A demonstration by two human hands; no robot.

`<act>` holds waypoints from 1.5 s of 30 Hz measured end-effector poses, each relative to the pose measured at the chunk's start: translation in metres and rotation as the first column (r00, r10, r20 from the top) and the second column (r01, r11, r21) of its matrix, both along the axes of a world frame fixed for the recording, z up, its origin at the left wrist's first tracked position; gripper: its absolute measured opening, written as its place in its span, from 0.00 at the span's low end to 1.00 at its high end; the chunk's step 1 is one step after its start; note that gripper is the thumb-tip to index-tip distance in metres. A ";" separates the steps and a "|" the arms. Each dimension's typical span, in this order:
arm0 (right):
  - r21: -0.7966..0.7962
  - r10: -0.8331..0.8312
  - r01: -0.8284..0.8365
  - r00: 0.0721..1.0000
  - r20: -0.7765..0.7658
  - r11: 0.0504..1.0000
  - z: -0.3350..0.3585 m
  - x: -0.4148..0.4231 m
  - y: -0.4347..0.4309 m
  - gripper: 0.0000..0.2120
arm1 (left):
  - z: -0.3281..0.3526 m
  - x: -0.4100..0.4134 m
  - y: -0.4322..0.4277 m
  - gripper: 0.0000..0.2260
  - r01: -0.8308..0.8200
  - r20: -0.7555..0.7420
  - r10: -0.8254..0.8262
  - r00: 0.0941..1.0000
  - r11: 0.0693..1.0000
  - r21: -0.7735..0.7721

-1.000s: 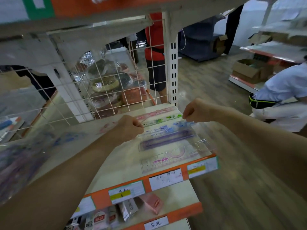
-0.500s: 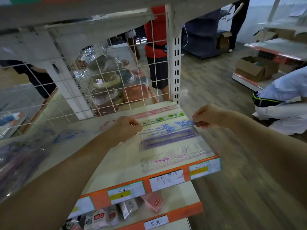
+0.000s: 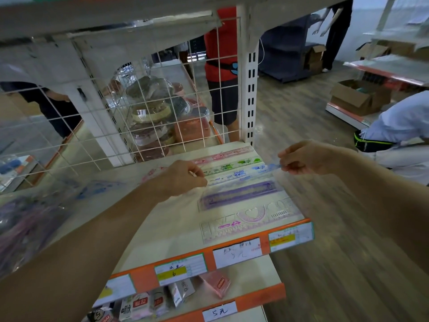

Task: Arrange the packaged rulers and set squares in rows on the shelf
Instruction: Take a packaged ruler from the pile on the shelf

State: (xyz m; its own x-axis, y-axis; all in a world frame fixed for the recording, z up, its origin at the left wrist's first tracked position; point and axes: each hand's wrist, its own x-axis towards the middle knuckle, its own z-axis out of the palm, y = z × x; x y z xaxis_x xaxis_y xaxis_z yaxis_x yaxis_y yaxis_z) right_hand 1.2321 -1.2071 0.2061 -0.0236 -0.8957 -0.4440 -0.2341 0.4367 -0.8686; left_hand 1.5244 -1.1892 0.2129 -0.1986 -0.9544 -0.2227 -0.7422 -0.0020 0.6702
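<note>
**Two hands hold a blue ruler by its ends over a shop shelf**

A cream metal shelf (image 3: 167, 219) with an orange front edge fills the middle of the view from the head camera. Behind it stands a white wire mesh panel (image 3: 92, 126).

2 bare forearms reach in from below. The left hand (image 3: 183, 177) has its fingers curled, and the thumb and fingertips pinch the left end of a long clear plastic ruler printed with blue pictures. The right hand (image 3: 304, 156) pinches the other end between thumb and curled fingers, just past the shelf's right edge. This blue ruler (image 3: 243, 174) stretches straight between the 2 hands, across the shelf. Whether it rests on the shelf or is raised slightly cannot be told.

5 packs lie in parallel rows, side by side. Nearest the front edge is a clear pack of set squares (image 3: 250, 219) with a pink heart-shaped protractor. Behind it lies a purple ruler pack (image 3: 239, 194), then the blue ruler, then a green-printed ruler (image 3: 232, 166), and at the back a pink-printed ruler (image 3: 222, 156).

White paper price labels (image 3: 236, 251) sit along the orange edge.
</note>
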 end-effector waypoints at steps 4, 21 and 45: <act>0.002 -0.018 0.018 0.994 0.110 1.000 0.000 -0.003 0.000 0.09 | 0.003 -0.003 0.000 0.13 0.047 -0.015 -0.047 0.999 0.998 0.050; -0.272 -0.086 -0.044 0.889 -0.451 0.961 -0.024 0.029 -0.024 0.05 | -0.023 -0.007 -0.011 0.19 0.068 0.310 -0.019 0.951 0.987 -0.147; -0.270 0.225 -0.270 0.957 -0.186 0.924 0.031 0.069 -0.002 0.08 | 0.019 -0.024 -0.015 0.19 0.245 0.154 -0.208 0.966 0.928 -0.282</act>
